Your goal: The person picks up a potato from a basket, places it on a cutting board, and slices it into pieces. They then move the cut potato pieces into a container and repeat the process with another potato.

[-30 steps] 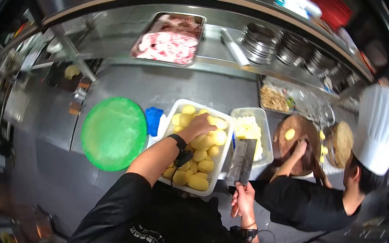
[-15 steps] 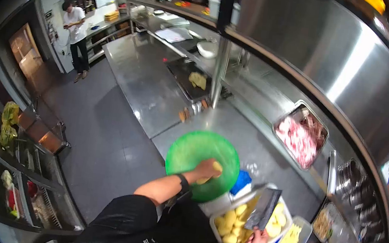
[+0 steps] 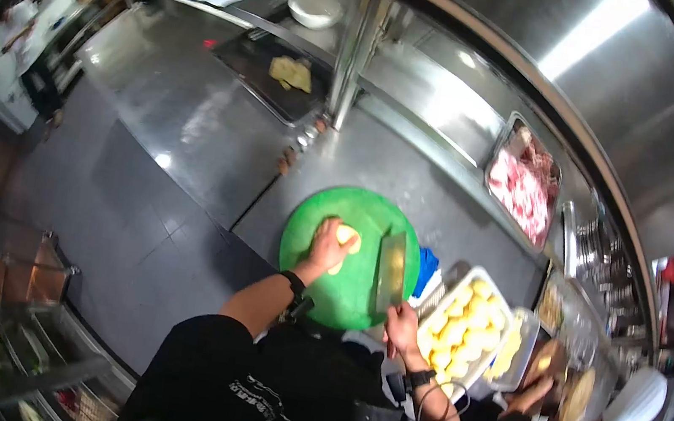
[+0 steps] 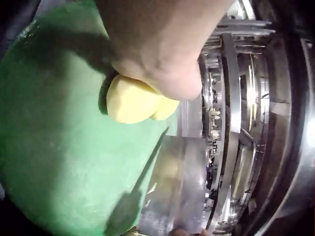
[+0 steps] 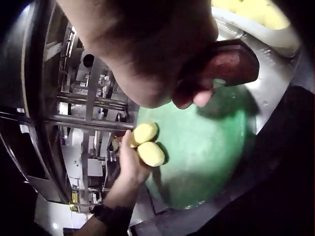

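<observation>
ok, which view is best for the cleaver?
Head: the cleaver shows its whole blade against the green board, handle gripped in the right hand. Left wrist shows the blade larger, handle not visible. Right wrist shows only part of the handle, no blade.

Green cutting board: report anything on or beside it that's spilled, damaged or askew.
Nothing on the green cutting board looks spilled or damaged: two peeled potatoes sit at the left hand, and the right hand grips a cleaver. Only the crumpled blue item beside the board looks untidy; I can't tell what it is.
</observation>
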Motion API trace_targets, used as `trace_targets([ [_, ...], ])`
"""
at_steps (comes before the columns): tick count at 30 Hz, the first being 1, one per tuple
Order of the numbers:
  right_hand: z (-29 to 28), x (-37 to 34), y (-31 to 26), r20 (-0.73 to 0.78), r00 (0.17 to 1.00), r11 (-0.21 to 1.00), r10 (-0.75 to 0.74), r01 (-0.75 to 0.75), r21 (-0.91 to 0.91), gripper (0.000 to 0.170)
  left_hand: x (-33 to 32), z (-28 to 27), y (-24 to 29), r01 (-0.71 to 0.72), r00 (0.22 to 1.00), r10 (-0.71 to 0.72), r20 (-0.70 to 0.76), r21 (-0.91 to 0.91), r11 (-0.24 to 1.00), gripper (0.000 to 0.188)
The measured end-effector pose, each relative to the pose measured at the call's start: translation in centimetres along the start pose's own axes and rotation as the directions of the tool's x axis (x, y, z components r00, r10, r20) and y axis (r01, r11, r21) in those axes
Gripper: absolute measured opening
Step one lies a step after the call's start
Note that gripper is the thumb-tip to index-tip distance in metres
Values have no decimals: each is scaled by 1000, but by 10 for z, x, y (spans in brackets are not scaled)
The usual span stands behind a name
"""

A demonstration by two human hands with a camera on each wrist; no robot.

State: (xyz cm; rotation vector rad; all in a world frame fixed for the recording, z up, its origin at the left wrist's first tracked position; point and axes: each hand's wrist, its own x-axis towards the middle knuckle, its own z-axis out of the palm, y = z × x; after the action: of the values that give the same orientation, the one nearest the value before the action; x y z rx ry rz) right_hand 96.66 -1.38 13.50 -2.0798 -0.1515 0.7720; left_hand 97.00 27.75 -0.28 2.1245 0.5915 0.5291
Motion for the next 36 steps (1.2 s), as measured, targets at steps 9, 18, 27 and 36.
trace_targets([
  [9,42,-8,70,-208,971,942,-115,40,-334,32,0,-57,-9,-163,963,161,216,-8,987,69],
  [18,57,-18,40,-221,971,975,90,-131,-177,32,-16,-106,-1,-582,639,446,626,14,813,70],
  [27,43,-34,34,-253,966,966,-47,-21,-259,19,-9,-94,30,-345,752,382,537,-173,923,54],
  [36,21,-64,39,-49,995,934,-89,67,-350,23,-46,-73,24,-694,625,631,459,-43,719,40],
])
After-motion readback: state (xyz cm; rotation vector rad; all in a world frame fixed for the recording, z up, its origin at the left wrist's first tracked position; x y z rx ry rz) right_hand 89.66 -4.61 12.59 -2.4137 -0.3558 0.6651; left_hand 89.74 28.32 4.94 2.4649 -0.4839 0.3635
